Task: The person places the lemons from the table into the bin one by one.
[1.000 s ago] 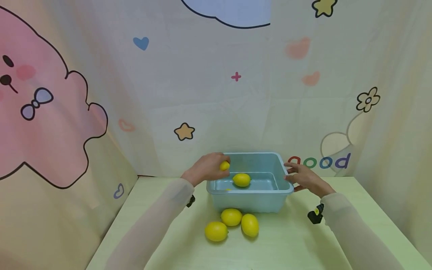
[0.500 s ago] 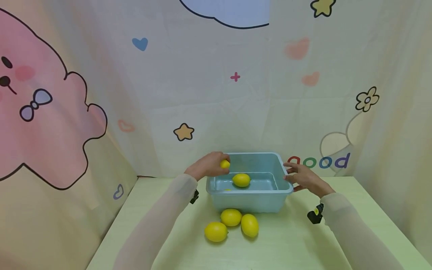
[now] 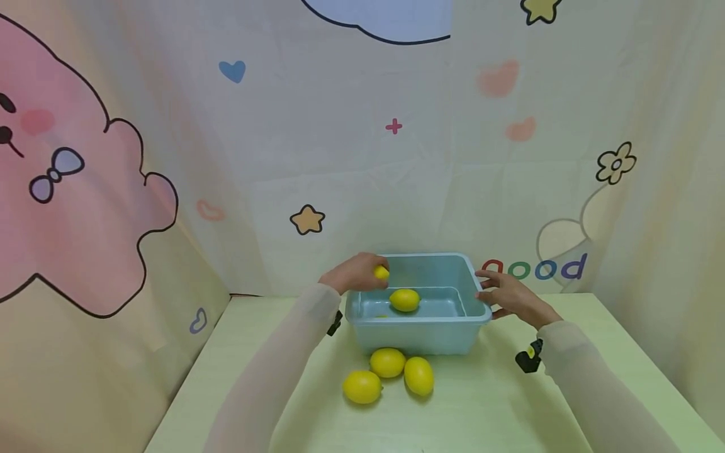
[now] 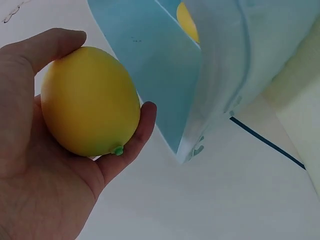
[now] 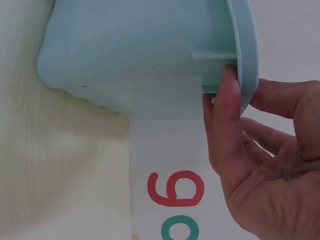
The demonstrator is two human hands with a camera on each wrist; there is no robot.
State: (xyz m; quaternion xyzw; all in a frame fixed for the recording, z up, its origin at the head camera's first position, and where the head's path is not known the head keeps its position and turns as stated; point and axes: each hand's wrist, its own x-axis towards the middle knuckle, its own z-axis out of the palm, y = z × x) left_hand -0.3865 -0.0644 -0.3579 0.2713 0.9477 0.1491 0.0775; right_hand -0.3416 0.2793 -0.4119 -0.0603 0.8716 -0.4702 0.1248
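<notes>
Holds lemon [image 4: 90, 102] w/ L hand [image 3: 357, 272] by left side of tub [image 3: 419, 340]; prob. light, firm: grip mid. Pinches right rim [image 5: 249, 50] w/ R hand [image 3: 512, 296].

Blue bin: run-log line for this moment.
left hand: holds lemon near left end of blue bin; right hand: pinches bin rim; in bin: one lemon plainly visible; table: three lemons

Tub [image 3: 418, 338] common to all views
</notes>
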